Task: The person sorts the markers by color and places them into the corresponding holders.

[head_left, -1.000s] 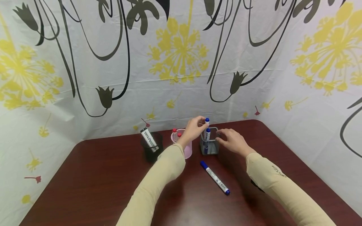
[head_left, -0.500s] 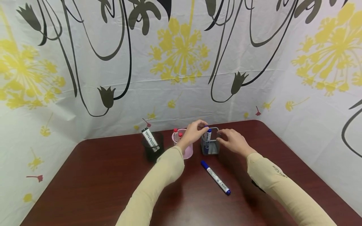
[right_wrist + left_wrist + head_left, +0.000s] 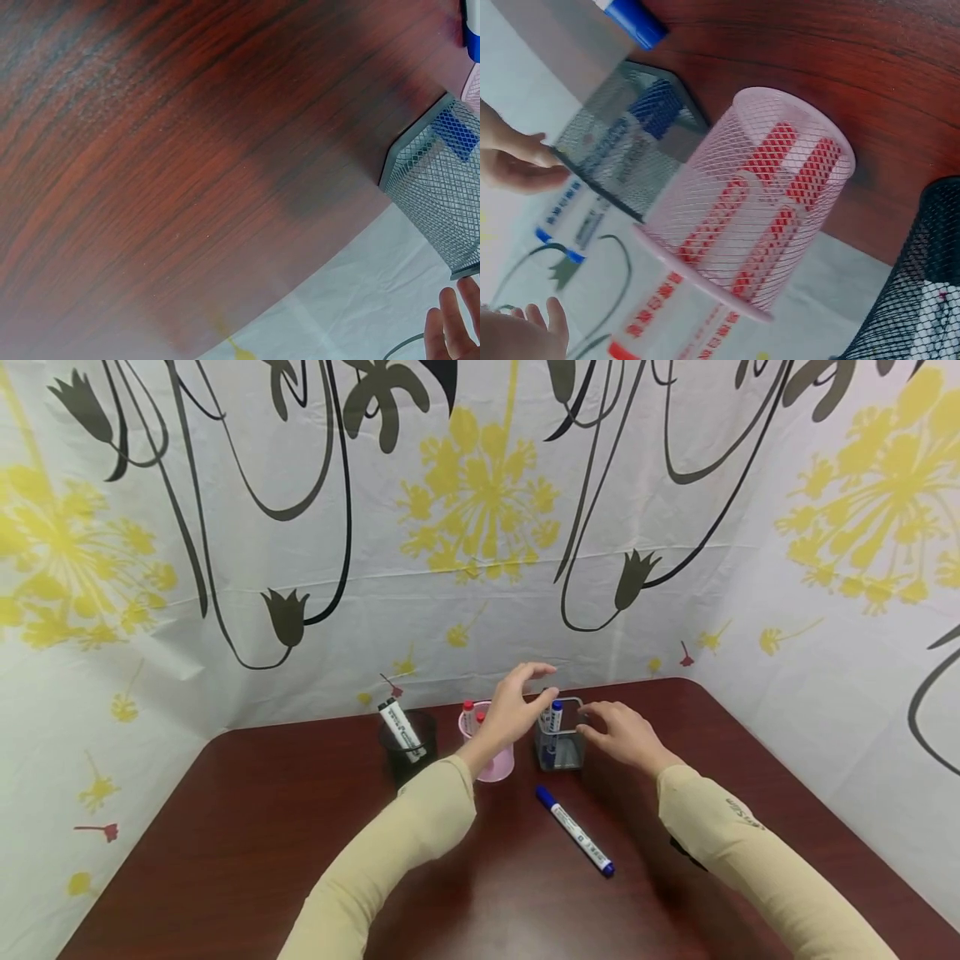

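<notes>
In the head view my left hand (image 3: 512, 714) hovers at the upper left of the grey mesh pen holder (image 3: 567, 752). Its thumb and fingers are spread apart, holding nothing. Two blue-capped markers (image 3: 607, 180) stand inside that holder; in the head view they partly overlap. My right hand (image 3: 624, 735) grips the holder's rim at its right side with thumb and fingers. The right wrist view catches only some fingertips (image 3: 452, 319) by the rim. One more blue-capped marker (image 3: 576, 833) lies on the table in front of the holder.
Left of the grey holder stands a pink mesh cup (image 3: 746, 206) with two red markers (image 3: 727, 225). Further left is a black mesh cup (image 3: 393, 760) with a black-capped white marker (image 3: 402, 727) leaning in it. A patterned cloth (image 3: 480, 635) hangs behind the dark wooden table (image 3: 262, 843).
My left hand lowered a blue marker into the grey holder, let go of it, and then rose slightly with fingers spreading. My right hand stayed at the holder's rim.
</notes>
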{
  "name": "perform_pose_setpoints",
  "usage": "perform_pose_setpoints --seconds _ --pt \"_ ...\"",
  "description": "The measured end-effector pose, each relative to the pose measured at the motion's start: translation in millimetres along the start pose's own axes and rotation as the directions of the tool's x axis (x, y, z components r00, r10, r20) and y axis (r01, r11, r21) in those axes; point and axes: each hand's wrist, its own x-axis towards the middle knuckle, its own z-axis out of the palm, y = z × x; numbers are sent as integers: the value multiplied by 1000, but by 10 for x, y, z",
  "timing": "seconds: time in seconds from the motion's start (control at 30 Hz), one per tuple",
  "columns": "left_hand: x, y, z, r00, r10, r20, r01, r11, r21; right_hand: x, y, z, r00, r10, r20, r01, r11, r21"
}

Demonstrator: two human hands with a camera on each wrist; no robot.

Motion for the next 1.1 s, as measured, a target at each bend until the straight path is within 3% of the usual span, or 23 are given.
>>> perform_pose_setpoints --seconds 0.1,0.2,0.3,0.4,0.47,0.6,0.8,0.9,1.1 --pt "-86 72 1 995 95 34 -96 995 24 0 2 -9 1000 -9 -10 9 1000 -4" --pt "-195 112 54 968 233 96 -240 968 75 -4 6 -14 1000 -18 -16 18 1000 -12" --pt "-332 146 120 911 358 206 -391 909 146 -5 13 -11 1000 -23 -16 23 1000 -16" --pt "-470 194 166 839 418 348 -505 837 212 -4 17 -1 1000 -24 -15 24 1000 -14" --pt "-550 227 188 801 427 420 -555 793 251 -5 11 0 999 -24 -21 24 1000 -16" --pt "-676 256 243 736 454 502 -641 706 302 -9 7 2 999 -25 -29 25 1000 -17" --pt "-858 280 357 620 419 663 -763 518 387 -21 9 5 999 -34 -34 34 999 -9" --pt "-924 279 428 591 376 714 -788 461 409 -23 1 6 999 -39 -36 38 999 -4" --pt "-1034 264 564 546 297 783 -821 375 430 -20 -20 4 999 -27 -28 27 1000 0"
